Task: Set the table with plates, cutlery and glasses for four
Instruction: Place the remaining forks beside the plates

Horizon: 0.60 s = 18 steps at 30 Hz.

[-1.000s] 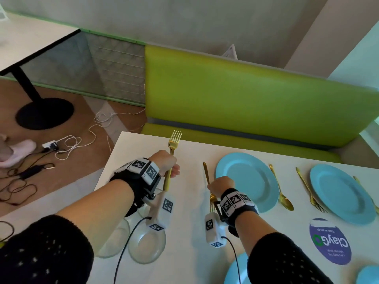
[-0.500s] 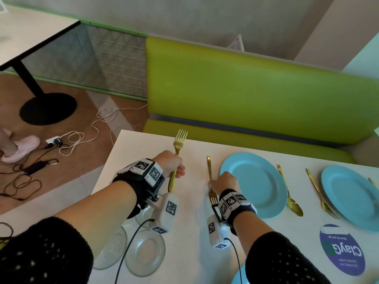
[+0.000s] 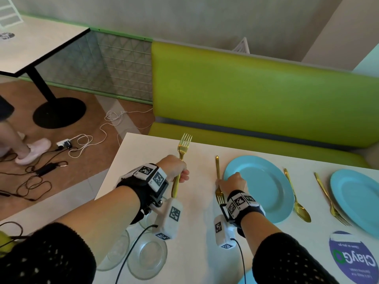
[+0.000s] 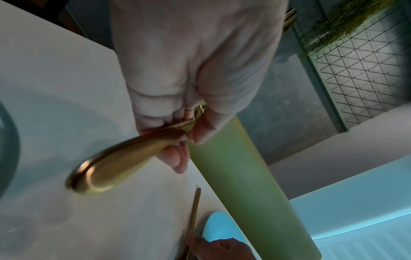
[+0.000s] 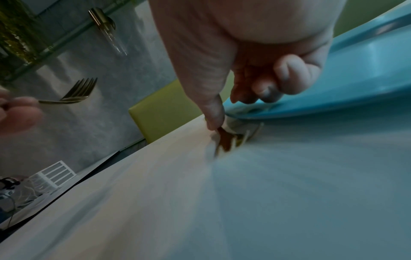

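My left hand (image 3: 182,174) grips a gold fork (image 3: 181,152) by its handle and holds it upright above the white table (image 3: 143,158), tines pointing up; the left wrist view shows the fingers (image 4: 177,158) curled round the handle (image 4: 120,160). My right hand (image 3: 229,181) pinches a second gold fork (image 3: 217,167) that lies flat just left of a blue plate (image 3: 264,187). In the right wrist view the thumb and a finger pinch this fork (image 5: 227,142) near its tines, beside the plate rim (image 5: 333,98). A gold spoon (image 3: 297,199) lies right of the plate.
Further right lie another gold fork (image 3: 332,203) and a second blue plate (image 3: 356,199). Clear glasses (image 3: 147,255) stand near the table's front left, under my left forearm. A purple sticker (image 3: 352,259) is at the front right. A green bench (image 3: 256,95) runs behind the table.
My right hand has brought its fork closer to the plate's left edge and down onto the table. The left hand still holds its fork upright, hardly moved.
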Tool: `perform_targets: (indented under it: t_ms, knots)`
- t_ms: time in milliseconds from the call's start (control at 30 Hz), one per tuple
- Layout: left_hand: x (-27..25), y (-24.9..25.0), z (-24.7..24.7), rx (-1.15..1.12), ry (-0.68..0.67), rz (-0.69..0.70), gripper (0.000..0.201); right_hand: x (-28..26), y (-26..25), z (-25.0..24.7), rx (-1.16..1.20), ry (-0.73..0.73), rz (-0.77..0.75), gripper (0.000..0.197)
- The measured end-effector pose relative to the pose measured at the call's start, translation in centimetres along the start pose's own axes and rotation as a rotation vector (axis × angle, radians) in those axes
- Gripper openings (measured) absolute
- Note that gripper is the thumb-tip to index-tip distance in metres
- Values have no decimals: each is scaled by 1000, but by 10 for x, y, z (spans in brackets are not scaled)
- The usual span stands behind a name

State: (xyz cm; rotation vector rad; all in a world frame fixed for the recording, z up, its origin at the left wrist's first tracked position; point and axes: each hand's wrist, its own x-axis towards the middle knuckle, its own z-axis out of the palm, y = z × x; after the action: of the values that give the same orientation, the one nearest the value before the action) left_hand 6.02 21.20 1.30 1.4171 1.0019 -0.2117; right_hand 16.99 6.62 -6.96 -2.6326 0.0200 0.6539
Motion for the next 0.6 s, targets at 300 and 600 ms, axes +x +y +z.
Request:
perform_targets:
  t_ms: [300, 600]
  knots:
    - [-13, -4, -2, -13, 37, 16, 11, -5, -3, -10, -26, -2, -61, 49]
    - [-35, -13, 16, 13, 10, 44, 16, -55, -7, -46, 19, -15, -312, 29]
